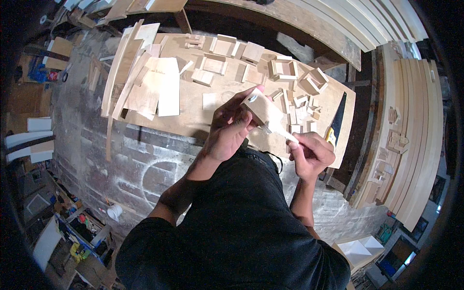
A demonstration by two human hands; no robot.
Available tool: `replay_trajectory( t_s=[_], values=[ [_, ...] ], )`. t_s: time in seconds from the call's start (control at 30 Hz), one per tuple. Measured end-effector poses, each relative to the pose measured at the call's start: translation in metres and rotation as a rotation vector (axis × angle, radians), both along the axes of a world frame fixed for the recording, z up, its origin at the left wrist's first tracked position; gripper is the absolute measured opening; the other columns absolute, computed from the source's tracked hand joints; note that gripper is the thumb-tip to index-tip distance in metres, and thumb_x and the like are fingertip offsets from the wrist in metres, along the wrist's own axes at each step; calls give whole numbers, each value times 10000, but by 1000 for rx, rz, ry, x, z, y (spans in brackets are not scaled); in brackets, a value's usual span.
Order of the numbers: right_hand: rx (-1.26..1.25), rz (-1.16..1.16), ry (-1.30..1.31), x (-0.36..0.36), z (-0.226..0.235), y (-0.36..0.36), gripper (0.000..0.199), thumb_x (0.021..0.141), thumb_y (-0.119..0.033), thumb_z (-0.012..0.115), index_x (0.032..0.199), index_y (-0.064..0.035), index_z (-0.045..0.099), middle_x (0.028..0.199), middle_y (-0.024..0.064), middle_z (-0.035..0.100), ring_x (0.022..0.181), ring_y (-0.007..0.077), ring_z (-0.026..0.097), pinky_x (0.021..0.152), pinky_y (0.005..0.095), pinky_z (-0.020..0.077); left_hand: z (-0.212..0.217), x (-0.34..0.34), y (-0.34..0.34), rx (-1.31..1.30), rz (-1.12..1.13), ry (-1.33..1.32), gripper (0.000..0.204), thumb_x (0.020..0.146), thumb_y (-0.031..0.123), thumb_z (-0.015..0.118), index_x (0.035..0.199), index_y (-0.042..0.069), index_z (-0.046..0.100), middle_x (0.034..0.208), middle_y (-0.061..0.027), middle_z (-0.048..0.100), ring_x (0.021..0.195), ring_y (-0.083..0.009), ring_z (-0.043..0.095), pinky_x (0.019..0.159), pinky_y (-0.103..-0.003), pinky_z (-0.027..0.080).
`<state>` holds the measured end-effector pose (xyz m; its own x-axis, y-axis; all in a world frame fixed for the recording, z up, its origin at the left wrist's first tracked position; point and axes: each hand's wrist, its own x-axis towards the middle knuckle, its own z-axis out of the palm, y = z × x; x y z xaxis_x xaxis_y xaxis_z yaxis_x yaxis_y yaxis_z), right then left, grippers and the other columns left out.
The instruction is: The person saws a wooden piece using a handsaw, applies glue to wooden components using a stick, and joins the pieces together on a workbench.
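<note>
Above the near edge of the worktable, my left hand [226, 128] is closed round a small, pale, box-shaped wooden piece [261, 107]. A dark, rounded mark or opening shows near its upper left corner. To the right, my right hand [311, 153] pinches a thin, light wooden strip [288, 136] between thumb and fingers. The strip points up and left toward the wooden piece; glare hides whether they touch. Beyond my right hand lies a handsaw [339, 116] with a dark blade and yellow handle.
Small open wooden boxes [283, 68] and offcuts [302, 107] lie across the plywood worktable [193, 124]. Boards and a bright panel [168, 89] are piled at its left end. Long planks [411, 140] are stacked at the right. A white bucket [114, 211] stands on the floor.
</note>
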<state>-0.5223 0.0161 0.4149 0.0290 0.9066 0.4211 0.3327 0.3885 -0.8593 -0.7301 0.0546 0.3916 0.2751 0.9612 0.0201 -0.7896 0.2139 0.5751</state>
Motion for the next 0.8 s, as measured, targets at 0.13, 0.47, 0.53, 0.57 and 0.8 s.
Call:
replay_trajectory(
  t_s=[0.13, 0.47, 0.53, 0.57, 0.8],
  values=[
    [27, -4, 45, 2, -2, -3, 185, 710, 51, 774, 890, 52, 729, 752, 143, 713, 596, 152, 633, 561, 240, 480, 2, -1, -1, -4, -14, 5, 573, 974, 142, 608, 1475, -11, 377, 1362, -153, 559, 1252, -216, 554, 1066, -387, 459],
    [33, -113, 27, 7, -7, 3, 172, 739, 58, 771, 906, 49, 733, 719, 131, 692, 556, 115, 608, 477, 223, 424, 3, -2, -3, 3, -18, 42, 636, 950, 172, 641, 1468, -53, 349, 1381, -199, 531, 1317, -274, 508, 1106, -421, 426],
    [88, -41, 4, -1, -2, 2, 161, 742, 53, 768, 899, 41, 734, 724, 133, 695, 551, 108, 601, 475, 225, 418, 5, -1, -4, 16, -13, 46, 628, 952, 167, 637, 1467, -53, 353, 1380, -199, 531, 1312, -274, 512, 1104, -422, 426],
    [35, -84, -8, 0, -3, 2, 164, 742, 50, 768, 902, 39, 735, 723, 129, 694, 555, 109, 601, 484, 226, 421, 6, -1, -4, 14, -16, 50, 624, 952, 165, 637, 1465, -54, 356, 1382, -199, 530, 1313, -273, 510, 1104, -421, 427],
    [58, -105, 25, 1, -6, -1, 164, 736, 65, 758, 898, 53, 730, 691, 105, 678, 562, 122, 602, 511, 225, 427, 3, -4, -4, 1, -3, 58, 612, 947, 159, 644, 1458, -43, 375, 1391, -183, 525, 1321, -267, 501, 1113, -421, 419]
  ],
)
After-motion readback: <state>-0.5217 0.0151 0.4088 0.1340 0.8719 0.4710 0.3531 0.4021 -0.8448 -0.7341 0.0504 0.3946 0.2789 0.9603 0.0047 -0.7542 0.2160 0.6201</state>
